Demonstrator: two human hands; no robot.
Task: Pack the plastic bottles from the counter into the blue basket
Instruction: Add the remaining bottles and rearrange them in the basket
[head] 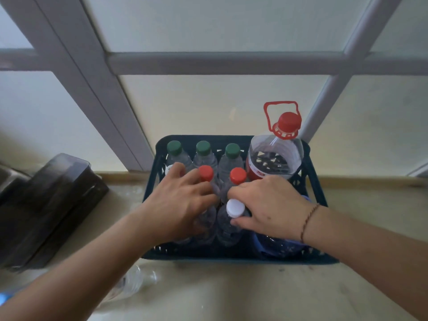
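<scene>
Where the beige counter (pixel 231 295) meets the frosted window (pixel 208 26), one blue basket (pixel 310 181), upright bottles inside. Far right corner: large jug (pixel 274 158), red cap and carry handle. Back row: three green-capped bottles (pixel 203 154). Middle: two red-capped bottles (pixel 236 179). Front: white-capped bottle (pixel 232 218), the right hand (pixel 268 207) pinching its neck, thumb below the cap. Left hand (pixel 183 200) lies fingers spread over the bottles beside it, gripping nothing visible. On the counter under the left forearm, one clear bottle (pixel 132 283) lying down.
</scene>
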